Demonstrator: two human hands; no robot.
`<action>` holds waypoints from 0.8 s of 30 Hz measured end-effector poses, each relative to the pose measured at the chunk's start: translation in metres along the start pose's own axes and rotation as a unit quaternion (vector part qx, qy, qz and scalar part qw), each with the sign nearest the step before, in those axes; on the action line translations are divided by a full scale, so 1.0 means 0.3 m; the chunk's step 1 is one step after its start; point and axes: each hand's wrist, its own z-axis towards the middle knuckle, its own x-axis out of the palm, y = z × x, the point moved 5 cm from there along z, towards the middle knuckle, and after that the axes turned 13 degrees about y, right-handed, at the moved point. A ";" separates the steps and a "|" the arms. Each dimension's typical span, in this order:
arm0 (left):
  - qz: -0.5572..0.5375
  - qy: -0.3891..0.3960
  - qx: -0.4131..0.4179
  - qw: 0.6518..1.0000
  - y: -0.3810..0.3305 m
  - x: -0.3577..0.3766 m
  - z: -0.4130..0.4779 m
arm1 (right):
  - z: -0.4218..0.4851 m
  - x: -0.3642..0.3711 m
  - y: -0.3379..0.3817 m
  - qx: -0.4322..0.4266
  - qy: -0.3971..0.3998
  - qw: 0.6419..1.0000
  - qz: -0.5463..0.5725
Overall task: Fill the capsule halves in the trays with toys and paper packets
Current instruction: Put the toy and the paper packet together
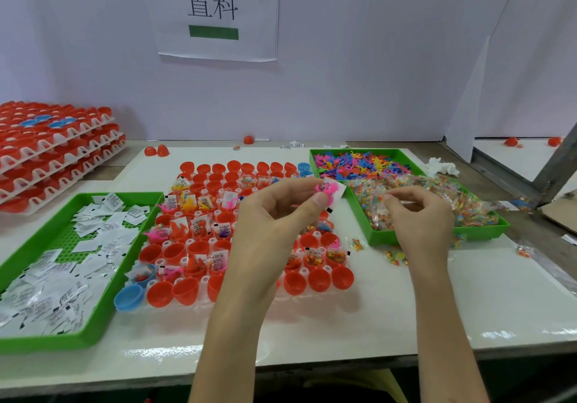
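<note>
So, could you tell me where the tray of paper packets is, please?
In the head view, the green tray of paper packets sits left on the table, beside the capsule tray.

My left hand [274, 215] blocks the middle of the capsule tray [204, 281], hiding the cups behind it. Its thumb covers part of the pink toy [329, 188] and the packet [341, 187] it pinches. My right hand [421, 218] masks the near side of the bead bin [487, 232], and blur leaves it unclear whether the curled fingertips hold a bag. The packet bin [62, 341] and tray stack [56, 152] run off the left edge. Packet print is too small to read.
</note>
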 end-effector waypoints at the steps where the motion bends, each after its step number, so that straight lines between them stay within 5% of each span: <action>1: -0.002 0.001 0.000 1.000 0.001 -0.001 0.000 | -0.001 -0.004 0.005 -0.005 -0.007 1.000 0.013; 4: -0.005 0.000 0.001 1.000 0.002 -0.002 0.000 | 0.002 -0.013 0.038 -0.032 0.033 0.995 0.087; 9: 0.001 -0.006 -0.001 1.000 0.007 0.005 0.001 | -0.044 0.011 0.188 -0.116 0.216 0.938 0.244; 17: 0.016 -0.003 0.017 1.000 0.005 0.005 0.003 | -0.125 0.026 0.326 -0.201 0.317 0.906 0.194; 24: 0.068 -0.013 0.017 0.997 0.029 -0.009 0.003 | -0.130 0.021 0.329 -0.187 0.365 0.902 0.134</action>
